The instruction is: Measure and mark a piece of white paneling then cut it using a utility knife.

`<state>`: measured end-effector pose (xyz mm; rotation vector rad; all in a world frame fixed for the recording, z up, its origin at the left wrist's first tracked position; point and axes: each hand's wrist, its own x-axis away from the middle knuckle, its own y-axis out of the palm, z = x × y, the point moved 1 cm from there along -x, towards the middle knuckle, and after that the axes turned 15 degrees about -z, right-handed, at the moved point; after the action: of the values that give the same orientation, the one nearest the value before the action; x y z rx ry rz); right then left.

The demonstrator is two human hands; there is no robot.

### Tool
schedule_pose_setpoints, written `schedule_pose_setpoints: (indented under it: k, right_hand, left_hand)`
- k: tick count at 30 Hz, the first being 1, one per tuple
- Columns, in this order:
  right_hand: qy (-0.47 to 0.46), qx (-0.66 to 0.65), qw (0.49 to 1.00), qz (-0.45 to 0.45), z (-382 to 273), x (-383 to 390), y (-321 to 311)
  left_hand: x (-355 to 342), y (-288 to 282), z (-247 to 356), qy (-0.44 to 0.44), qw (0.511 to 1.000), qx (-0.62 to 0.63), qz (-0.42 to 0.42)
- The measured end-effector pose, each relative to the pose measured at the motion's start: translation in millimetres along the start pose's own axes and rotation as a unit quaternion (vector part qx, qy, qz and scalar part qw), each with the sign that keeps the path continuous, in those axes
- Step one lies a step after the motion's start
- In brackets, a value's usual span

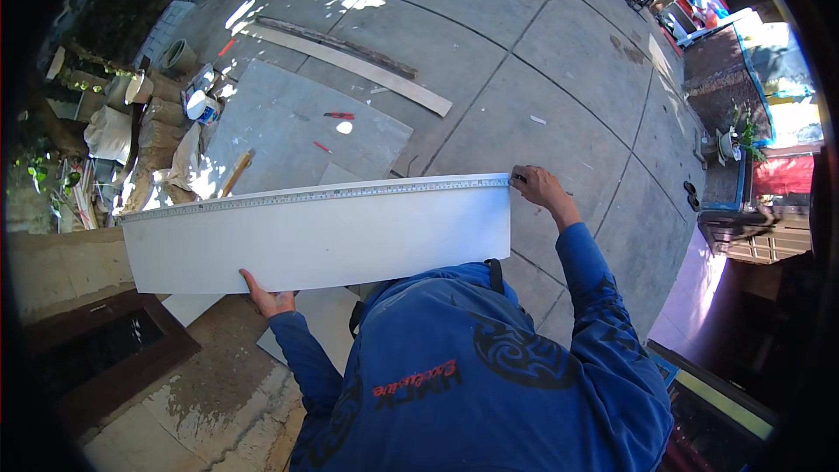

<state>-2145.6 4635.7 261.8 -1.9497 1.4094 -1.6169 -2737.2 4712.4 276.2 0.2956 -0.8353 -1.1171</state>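
A long white board (315, 245) lies crosswise in front of my body. Along its far edge runs a pale measuring tape (297, 197) with dark marks, reaching from the left end to the right corner. My left hand (269, 299) grips the board's near edge, its thumb up on the face and its other fingers hidden beneath. At the far right corner my right hand (540, 188) pinches the end of the measuring tape. Something small and dark shows at those fingertips, too small to make out.
Beyond the board, a grey sheet (288, 114) on the concrete floor carries a red-handled tool (339, 115). Long wooden planks (367, 74) lie past it. A white bucket (202, 107) stands among sacks at the left. A dark framed panel (114, 350) lies at the lower left.
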Motion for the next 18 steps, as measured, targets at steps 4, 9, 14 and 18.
schedule_pose_setpoints:
  k: [4, 9, 14, 18]
  right_hand:
    - [0.004, 0.000, 1.000, 0.010, -5.8, -11.4, -0.7]
    - [0.012, -0.048, 0.999, -0.012, -10.5, -24.2, -1.3]
    - [-0.045, -0.060, 0.997, -0.011, -5.5, -34.1, -3.7]
    - [-0.057, -0.062, 0.996, -0.031, -3.1, -37.7, -9.0]
  left_hand:
    - [-1.7, -11.2, 1.4, 0.002, 1.000, 0.008, 0.001]
    - [-2.4, -20.2, 1.3, 0.010, 1.000, 0.019, 0.019]
    - [-0.4, -27.5, -1.0, 0.000, 0.999, 0.034, 0.031]
    - [2.3, -28.3, -5.2, -0.019, 0.999, 0.040, 0.020]
